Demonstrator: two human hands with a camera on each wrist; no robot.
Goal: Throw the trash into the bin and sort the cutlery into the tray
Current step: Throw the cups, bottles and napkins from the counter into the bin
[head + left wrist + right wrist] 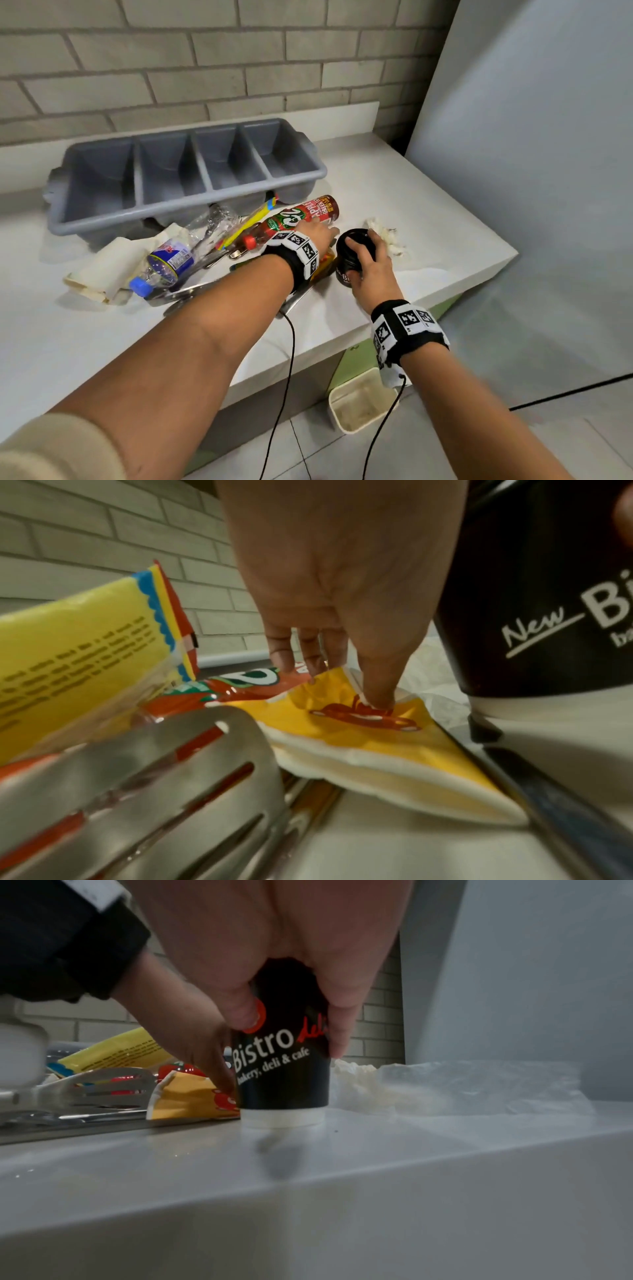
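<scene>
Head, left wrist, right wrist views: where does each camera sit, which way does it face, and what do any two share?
Head: above, facing down at the white counter; both forearms show.
Left wrist: low, looking along the left hand, fingertips on a flattened yellow paper cup.
Right wrist: at counter level, looking along the right hand gripping an upright black paper coffee cup.
Shared: all three show the black cup.
</scene>
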